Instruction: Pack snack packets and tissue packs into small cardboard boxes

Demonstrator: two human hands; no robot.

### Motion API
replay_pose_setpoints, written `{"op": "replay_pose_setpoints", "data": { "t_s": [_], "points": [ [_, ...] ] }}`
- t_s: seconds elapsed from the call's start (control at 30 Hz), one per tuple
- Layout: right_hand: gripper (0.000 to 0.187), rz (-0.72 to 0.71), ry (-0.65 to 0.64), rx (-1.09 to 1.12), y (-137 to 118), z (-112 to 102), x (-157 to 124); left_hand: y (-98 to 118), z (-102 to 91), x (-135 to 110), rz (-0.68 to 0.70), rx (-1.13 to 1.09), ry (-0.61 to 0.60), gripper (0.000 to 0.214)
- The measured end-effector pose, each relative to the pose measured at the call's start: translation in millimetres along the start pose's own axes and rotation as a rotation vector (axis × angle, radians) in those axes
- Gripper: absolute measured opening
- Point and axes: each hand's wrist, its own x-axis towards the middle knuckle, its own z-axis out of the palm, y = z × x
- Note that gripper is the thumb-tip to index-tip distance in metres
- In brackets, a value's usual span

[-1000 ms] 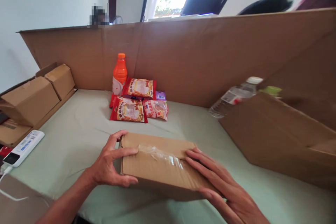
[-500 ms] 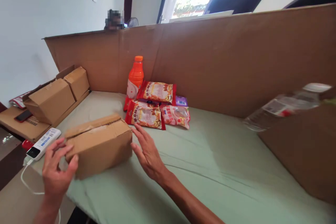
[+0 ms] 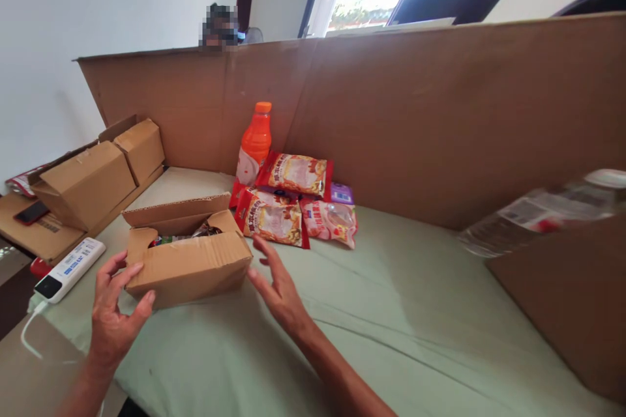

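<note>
A small cardboard box (image 3: pixel 195 270) stands on the green cloth in front of me, its top flaps partly raised. Inside are colourful packets (image 3: pixel 178 238), mostly hidden by the flaps. My left hand (image 3: pixel 117 306) grips the box's left end, with the thumb at the front lower corner and the fingers along the side. Beside the right end is my right hand (image 3: pixel 278 293), fingers stretched and apart, the tips at or very near the cardboard. Just behind lie red snack bags (image 3: pixel 276 216) and a pink bag (image 3: pixel 331 221), next to an orange drink bottle (image 3: pixel 255 143).
A white power bank (image 3: pixel 71 270) with a cable lies on the left. Beyond it, cardboard boxes (image 3: pixel 90 176) and a dark phone (image 3: pixel 32 212) sit at the edge. A tall cardboard wall (image 3: pixel 391 111) runs along the back; a clear bottle (image 3: pixel 542 212) leans at right. A person's head shows above the wall.
The box has levelled and shifted slightly away from me. Its top flaps have come apart, showing the packets inside. Both hands stay at its ends, and the view has shifted a little.
</note>
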Motion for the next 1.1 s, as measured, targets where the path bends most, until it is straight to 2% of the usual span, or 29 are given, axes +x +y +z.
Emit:
{"op": "replay_pose_setpoints", "data": {
  "t_s": [0.07,0.13,0.27,0.37,0.5,0.57,0.63,0.7,0.8,0.97,1.03,1.1],
  "points": [
    [0.060,-0.089,0.060,-0.049,-20.5,-9.4,26.5,-1.7,3.5,0.9,-0.005,-0.023,0.004,0.033],
    [0.062,-0.222,0.046,-0.131,-47.1,-13.5,57.6,-2.5,6.3,1.8,-0.005,-0.035,0.009,0.032],
    [0.061,-0.413,-0.185,-0.321,-96.0,-5.3,102.4,0.3,6.0,4.1,0.016,-0.006,0.007,0.029],
    [0.056,-0.462,-0.296,-0.480,-115.2,-2.2,105.2,3.7,3.7,6.0,0.033,0.004,0.003,0.026],
    [0.046,-0.455,-0.157,-0.644,-127.0,-17.8,95.8,4.9,3.7,8.2,0.049,-0.030,0.007,0.023],
    [0.046,-0.461,-0.106,-0.682,-132.8,-22.3,97.0,4.4,4.8,8.9,0.051,-0.043,0.002,0.023],
    [0.052,-0.470,-0.137,-0.715,-136.8,-18.9,101.9,3.8,5.9,9.3,0.052,-0.040,0.011,0.022],
    [0.055,-0.457,-0.228,-0.754,-136.5,-10.7,106.1,3.2,6.4,9.3,0.052,-0.023,0.030,0.022],
    [0.050,-0.432,-0.325,-0.786,-127.6,-2.7,103.0,2.2,6.3,8.5,0.057,-0.001,0.033,0.021],
    [0.040,-0.384,-0.402,-0.690,-102.4,-10.2,85.5,0.8,7.1,8.2,0.090,-0.032,0.019,0.023],
    [0.039,-0.348,-0.393,-0.619,-92.0,-11.7,79.1,0.6,7.7,8.4,0.099,-0.046,0.015,0.023],
    [0.041,-0.332,-0.299,-0.538,-82.5,-11.0,71.0,0.6,7.4,8.5,0.100,-0.057,0.000,0.023]
  ]
}}
